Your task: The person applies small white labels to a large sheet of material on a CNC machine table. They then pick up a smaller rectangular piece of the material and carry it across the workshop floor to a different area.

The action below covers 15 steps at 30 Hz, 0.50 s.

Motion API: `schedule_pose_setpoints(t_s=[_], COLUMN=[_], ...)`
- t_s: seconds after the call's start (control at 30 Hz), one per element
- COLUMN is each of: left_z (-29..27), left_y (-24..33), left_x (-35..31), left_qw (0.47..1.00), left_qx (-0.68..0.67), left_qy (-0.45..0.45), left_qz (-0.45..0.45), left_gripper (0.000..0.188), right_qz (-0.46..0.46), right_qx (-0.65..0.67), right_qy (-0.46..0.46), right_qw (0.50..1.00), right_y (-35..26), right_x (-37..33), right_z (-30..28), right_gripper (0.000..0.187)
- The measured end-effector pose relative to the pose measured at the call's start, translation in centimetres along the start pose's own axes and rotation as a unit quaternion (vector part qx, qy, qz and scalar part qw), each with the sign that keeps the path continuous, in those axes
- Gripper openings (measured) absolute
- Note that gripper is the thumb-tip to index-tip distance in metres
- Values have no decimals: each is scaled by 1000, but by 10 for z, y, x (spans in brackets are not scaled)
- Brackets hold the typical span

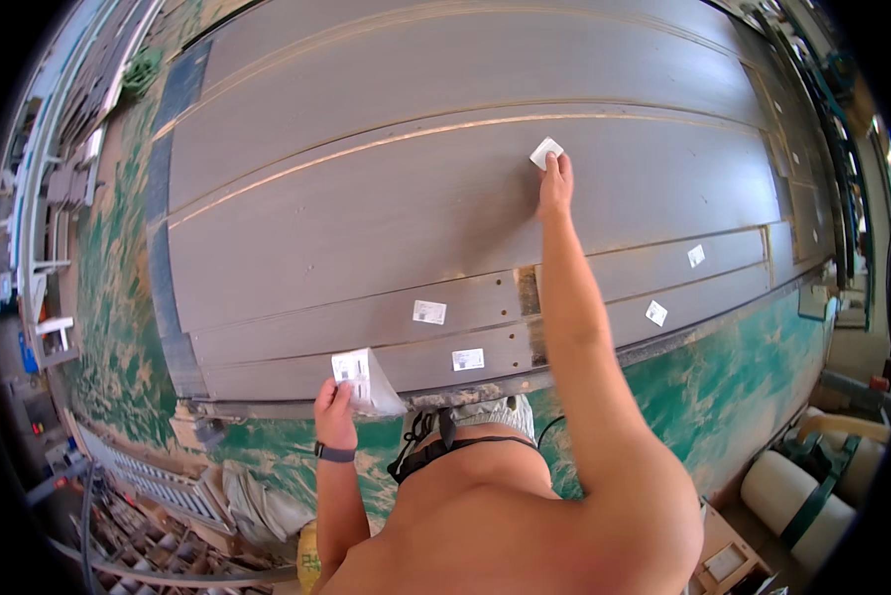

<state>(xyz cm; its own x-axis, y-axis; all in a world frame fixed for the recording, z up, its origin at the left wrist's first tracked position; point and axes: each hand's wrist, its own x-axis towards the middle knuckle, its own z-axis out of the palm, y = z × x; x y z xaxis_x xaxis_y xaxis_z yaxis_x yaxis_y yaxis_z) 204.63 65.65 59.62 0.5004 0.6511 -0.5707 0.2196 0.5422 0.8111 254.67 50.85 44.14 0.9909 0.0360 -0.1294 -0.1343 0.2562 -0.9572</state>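
My right hand [555, 186] is stretched far out over a large grey panel [366, 218], its fingers closed on a small white label [545, 152]. Near the front edge, my left hand [336, 412] pinches a strip of white labels [368, 382] whose loose end curls down to the right. Narrower grey boards lie in front of the large panel. On them are several printed stickers, among them one sticker [429, 312] left of the middle, a second sticker [468, 359] nearer me and a third sticker [696, 256] to the right.
Green, dust-streaked floor [118, 297] surrounds the panels. Metal racking [44, 258] stands at the far left. Wood offcuts [158, 540] lie at the lower left. White cylinders [787, 496] with a dark green band are at the lower right. The panels' front edge is close to my waist.
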Motion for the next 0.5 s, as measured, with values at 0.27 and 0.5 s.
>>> schedule_pose_setpoints(t_s=[0.27,0.5], left_z=[-5,-25], left_y=[7,-16], left_x=[-20,-18], left_qw=[980,949], left_qx=[135,258], left_qy=[73,72], left_qz=[124,166], left_gripper=[20,30], right_qz=[-389,-363], right_qx=[-632,-306], right_qy=[-171,-527], right_qw=[648,705], right_y=[-17,-127], right_x=[-183,-368], right_z=[28,113], right_gripper=[38,21])
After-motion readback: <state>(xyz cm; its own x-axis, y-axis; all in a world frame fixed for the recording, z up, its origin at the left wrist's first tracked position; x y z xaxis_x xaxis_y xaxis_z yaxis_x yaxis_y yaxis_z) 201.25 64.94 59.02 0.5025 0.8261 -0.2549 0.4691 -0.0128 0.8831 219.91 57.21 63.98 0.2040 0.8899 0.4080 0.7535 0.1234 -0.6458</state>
